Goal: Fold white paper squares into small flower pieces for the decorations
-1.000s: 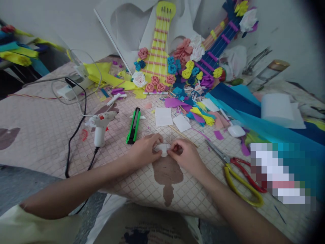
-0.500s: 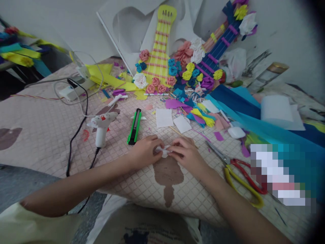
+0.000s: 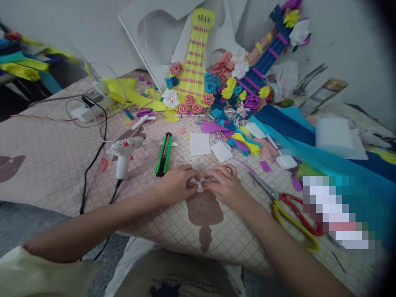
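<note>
Between my two hands, low over the table, is a small piece of white paper (image 3: 200, 187), mostly hidden by my fingers. My left hand (image 3: 179, 184) pinches its left end, and my right hand (image 3: 225, 185) pinches the right end with thumb and fingertips. Just beyond my hands lie two white paper squares (image 3: 199, 144) and a thin wooden stick (image 3: 213, 159). A green and black utility knife (image 3: 163, 154) rests beside my left hand. To the right of my right hand are scissors (image 3: 286, 206) with red and yellow handles, their blades open.
A white glue gun (image 3: 123, 159) stands at left, its cord running off the table edge. Behind it is a power strip (image 3: 89, 108). A yellow paper guitar (image 3: 198, 62) and a blue one (image 3: 262, 62) lean at the back. Paper scraps, blue sheets and a white roll (image 3: 332, 136) crowd the right.
My right-hand fingers have shifted slightly on the white paper, and less of it shows between my hands. The view has turned a little. The other things lie as before.
</note>
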The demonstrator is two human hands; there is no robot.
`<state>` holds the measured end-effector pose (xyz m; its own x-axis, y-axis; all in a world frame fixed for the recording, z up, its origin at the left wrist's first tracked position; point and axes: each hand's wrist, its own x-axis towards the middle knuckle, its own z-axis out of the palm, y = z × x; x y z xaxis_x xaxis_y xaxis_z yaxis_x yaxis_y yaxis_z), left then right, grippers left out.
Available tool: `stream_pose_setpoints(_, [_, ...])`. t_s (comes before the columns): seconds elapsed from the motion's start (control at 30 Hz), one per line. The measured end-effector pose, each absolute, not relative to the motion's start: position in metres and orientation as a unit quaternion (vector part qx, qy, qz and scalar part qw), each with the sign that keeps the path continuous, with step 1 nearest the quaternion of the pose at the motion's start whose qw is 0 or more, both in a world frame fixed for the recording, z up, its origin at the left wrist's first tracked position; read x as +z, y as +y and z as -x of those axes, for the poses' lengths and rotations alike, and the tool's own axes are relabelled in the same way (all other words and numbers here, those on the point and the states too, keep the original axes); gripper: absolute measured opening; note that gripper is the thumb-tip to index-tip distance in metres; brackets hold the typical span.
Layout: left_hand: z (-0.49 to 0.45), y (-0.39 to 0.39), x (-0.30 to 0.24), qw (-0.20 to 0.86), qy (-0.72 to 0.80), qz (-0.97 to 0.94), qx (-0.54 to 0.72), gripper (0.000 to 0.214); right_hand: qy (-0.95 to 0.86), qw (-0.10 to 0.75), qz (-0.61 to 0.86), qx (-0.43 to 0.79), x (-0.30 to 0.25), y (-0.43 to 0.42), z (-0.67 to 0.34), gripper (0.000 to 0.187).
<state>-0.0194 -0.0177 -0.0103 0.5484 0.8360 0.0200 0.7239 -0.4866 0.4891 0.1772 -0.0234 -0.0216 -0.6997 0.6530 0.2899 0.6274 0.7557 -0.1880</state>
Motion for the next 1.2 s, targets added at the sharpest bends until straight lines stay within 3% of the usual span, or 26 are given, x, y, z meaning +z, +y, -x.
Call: stream_pose_setpoints(1.2, [0.0244,-0.0149,-0.0126,0.187,0.405,-0.888,0.114,0.019,-0.904,0.220,0.358,0.079,-0.0276,-0.0176,-0.1743,0.014])
